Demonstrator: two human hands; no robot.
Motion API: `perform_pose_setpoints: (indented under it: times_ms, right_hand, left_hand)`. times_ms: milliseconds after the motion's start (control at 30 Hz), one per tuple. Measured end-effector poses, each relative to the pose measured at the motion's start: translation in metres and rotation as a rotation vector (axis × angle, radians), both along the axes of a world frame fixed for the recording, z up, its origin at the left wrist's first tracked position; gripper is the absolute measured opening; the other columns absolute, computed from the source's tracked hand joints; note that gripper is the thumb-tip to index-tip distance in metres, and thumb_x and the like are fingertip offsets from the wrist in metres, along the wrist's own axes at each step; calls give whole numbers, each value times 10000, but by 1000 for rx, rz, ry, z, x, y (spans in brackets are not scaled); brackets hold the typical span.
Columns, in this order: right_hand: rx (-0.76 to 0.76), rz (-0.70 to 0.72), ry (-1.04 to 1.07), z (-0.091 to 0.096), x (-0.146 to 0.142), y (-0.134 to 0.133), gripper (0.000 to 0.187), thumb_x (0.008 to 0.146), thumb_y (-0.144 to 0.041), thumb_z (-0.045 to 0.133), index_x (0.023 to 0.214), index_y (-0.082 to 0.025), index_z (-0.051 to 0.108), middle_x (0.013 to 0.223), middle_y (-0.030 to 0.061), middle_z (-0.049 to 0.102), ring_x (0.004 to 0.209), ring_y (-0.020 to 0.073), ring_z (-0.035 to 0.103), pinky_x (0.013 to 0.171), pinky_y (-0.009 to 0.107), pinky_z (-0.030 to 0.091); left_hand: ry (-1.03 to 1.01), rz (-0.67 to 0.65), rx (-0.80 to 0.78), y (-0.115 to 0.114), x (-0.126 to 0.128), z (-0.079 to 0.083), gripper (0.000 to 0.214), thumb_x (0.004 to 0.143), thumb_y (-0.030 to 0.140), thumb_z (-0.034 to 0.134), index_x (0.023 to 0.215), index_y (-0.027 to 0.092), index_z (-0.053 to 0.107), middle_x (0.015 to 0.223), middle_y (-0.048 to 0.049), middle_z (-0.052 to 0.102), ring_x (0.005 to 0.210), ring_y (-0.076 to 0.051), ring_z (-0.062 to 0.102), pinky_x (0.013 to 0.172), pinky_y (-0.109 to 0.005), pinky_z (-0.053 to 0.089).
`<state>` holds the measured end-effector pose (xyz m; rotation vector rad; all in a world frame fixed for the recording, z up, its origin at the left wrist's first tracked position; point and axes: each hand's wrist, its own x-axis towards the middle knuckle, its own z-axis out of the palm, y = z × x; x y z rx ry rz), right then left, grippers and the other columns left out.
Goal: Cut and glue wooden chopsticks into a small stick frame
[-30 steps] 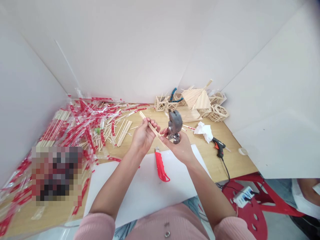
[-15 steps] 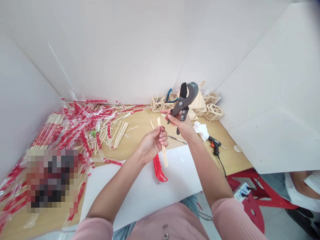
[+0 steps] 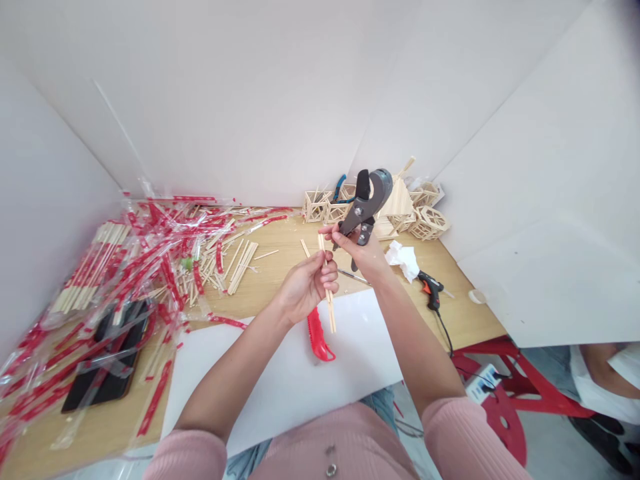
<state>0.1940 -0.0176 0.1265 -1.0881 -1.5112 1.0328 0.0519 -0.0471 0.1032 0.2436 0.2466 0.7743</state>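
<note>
My left hand (image 3: 306, 285) is closed round a pair of thin wooden sticks (image 3: 327, 293), held upright above the table. My right hand (image 3: 361, 252) grips the handles of a dark grey cutter (image 3: 369, 197), raised with its jaws apart and pointing up. The cutter is just right of the sticks' top ends. A red utility knife (image 3: 317, 337) lies on the white sheet (image 3: 280, 373) below my left hand.
A heap of red-and-clear wrappers and loose sticks (image 3: 150, 253) covers the left of the wooden table (image 3: 280, 267). Small stick frames (image 3: 425, 220) stand at the back. A crumpled tissue (image 3: 406, 259), a glue gun (image 3: 430, 288) and a black phone (image 3: 103, 367) lie nearby. Red stool (image 3: 500, 413) at right.
My right hand lifted the cutter up and away from the sticks and its jaws opened. My left hand turned the sticks upright and drew them closer.
</note>
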Motion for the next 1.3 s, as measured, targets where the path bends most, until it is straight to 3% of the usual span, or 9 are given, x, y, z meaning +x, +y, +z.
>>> perform_pose_setpoints:
  times_ms: [1100,1300]
  right_hand:
    - [-20,33,95,-8,-2,2,203,751,-381,619,841,-199,605,994,68,670,910,194,616,843,346,471]
    - [39,-72,31,-8,-1,-3,204,734,-375,628,812,-193,578,973,53,661,895,177,604,837,333,454]
  left_hand:
    - [54,44,-28,4,1,0,184,903,203,379,779,133,495,616,34,305,471,-50,321,441,-150,304]
    - [49,88,-27,8,1,-3,183,904,212,381,775,138,488,608,35,311,466,-51,328,440,-155,303]
